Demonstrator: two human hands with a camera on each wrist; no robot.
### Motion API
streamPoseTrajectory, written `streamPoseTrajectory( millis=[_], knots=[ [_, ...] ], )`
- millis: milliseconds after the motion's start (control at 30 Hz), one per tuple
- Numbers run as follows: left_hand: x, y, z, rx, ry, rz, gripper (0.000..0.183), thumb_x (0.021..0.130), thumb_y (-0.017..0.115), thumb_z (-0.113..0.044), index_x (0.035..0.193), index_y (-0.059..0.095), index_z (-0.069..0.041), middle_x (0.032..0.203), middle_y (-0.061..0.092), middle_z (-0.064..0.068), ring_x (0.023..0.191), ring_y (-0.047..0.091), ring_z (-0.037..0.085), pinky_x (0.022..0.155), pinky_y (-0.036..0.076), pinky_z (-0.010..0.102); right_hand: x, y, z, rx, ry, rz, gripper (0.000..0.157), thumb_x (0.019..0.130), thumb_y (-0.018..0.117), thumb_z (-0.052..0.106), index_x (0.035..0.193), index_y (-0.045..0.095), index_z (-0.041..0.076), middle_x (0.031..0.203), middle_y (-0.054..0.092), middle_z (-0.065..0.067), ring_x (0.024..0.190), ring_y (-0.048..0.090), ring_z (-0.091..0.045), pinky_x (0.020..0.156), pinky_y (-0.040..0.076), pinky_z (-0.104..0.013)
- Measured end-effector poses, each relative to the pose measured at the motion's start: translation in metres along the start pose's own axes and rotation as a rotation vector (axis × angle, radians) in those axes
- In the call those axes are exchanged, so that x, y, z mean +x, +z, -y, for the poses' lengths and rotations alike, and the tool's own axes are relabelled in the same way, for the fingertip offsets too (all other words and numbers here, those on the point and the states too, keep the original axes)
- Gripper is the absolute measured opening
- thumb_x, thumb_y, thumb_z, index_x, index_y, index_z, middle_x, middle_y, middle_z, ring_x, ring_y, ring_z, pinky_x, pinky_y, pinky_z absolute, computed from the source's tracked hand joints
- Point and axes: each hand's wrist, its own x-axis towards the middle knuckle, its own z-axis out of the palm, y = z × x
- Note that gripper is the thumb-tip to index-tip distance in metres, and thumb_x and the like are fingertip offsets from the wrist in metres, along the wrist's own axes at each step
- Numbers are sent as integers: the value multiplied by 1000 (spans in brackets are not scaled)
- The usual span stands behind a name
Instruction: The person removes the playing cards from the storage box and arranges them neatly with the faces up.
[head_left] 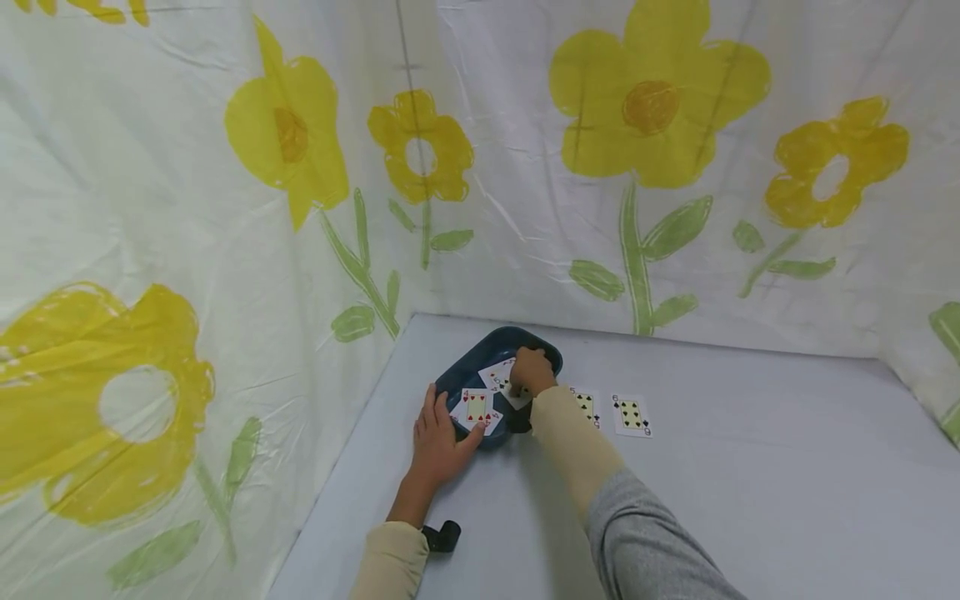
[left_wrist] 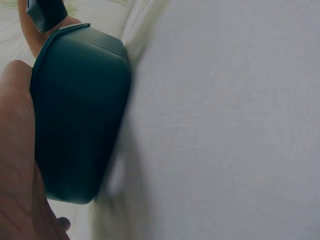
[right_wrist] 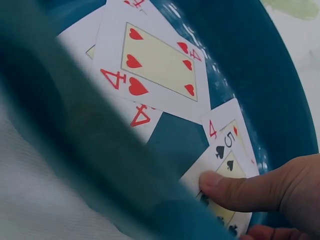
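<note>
A dark teal tray [head_left: 467, 367] with several playing cards in it sits at the far left of the table. My left hand [head_left: 440, 437] rests at the tray's near-left corner, fingers spread along its outer side and the thumb over the near rim. Inside the tray, my right hand [head_left: 532, 371] pinches a five of spades [right_wrist: 231, 162], the thumb on its face; the other fingers are mostly hidden beneath. A four of hearts [right_wrist: 157, 65] lies on top of other cards near the left hand. Under the five, a red four [right_wrist: 212, 127] partly shows.
On the table right of the tray lie a black five card [head_left: 584, 406], partly covered by the right sleeve, and a six of spades [head_left: 632, 415]. White sheets [head_left: 510, 250] painted with yellow flowers hang along the table's back and left edges.
</note>
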Motion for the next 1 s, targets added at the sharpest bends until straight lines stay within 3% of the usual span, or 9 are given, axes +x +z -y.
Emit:
streamPoseTrajectory(
  millis=[133,267,367,467,567,733,833,1000],
  knots=[
    [0,1,0,1,-2,-6,93,89,62,-55,153,21,0,164,3,16,143,20,37,113,18,59,5,4,-4,-2,-31,-20,41,75,85,3,111,66,-2,103,66,-15,90,59,-32,81,51,-46],
    [-1,4,0,4,-8,-5,93,89,61,-55,153,21,0,164,3,16,144,20,37,113,18,59,9,6,-7,-10,-60,-47,10,84,74,4,86,65,2,76,57,-6,67,52,-22,63,45,-36],
    [-2,5,0,4,-14,2,93,90,61,-56,153,20,0,165,2,15,144,19,36,113,17,58,11,5,-9,39,-60,-47,22,89,64,3,70,52,7,65,44,-3,58,43,-17,54,38,-32],
    [-3,5,0,-3,-10,1,93,90,62,-54,153,21,0,164,2,15,144,20,37,112,18,59,11,-3,-10,161,-39,3,32,90,58,1,63,43,9,60,39,-2,52,38,-15,50,35,-30],
    [-4,4,0,6,-12,7,92,90,61,-55,153,20,0,164,1,15,144,19,36,112,17,59,9,-14,-13,345,-29,75,28,92,59,3,66,50,7,62,45,-2,54,42,-15,51,38,-29],
    [-4,2,0,13,11,-19,90,90,60,-53,151,22,1,163,4,18,144,19,38,111,18,61,-2,-39,-29,616,-61,164,10,97,62,11,94,63,2,79,54,-5,69,51,-16,67,48,-33],
    [-3,1,-1,10,29,-40,89,90,61,-51,150,23,3,162,7,20,144,20,40,111,18,61,-11,-53,-48,712,-88,194,12,99,61,10,97,60,-1,82,53,-6,72,50,-17,72,48,-36],
    [-2,1,-2,0,26,-40,90,90,62,-51,150,23,3,162,7,20,144,20,39,111,18,61,-30,-71,-92,762,-118,213,21,101,56,9,113,59,-8,93,61,-9,79,58,-17,74,49,-34]
  ],
)
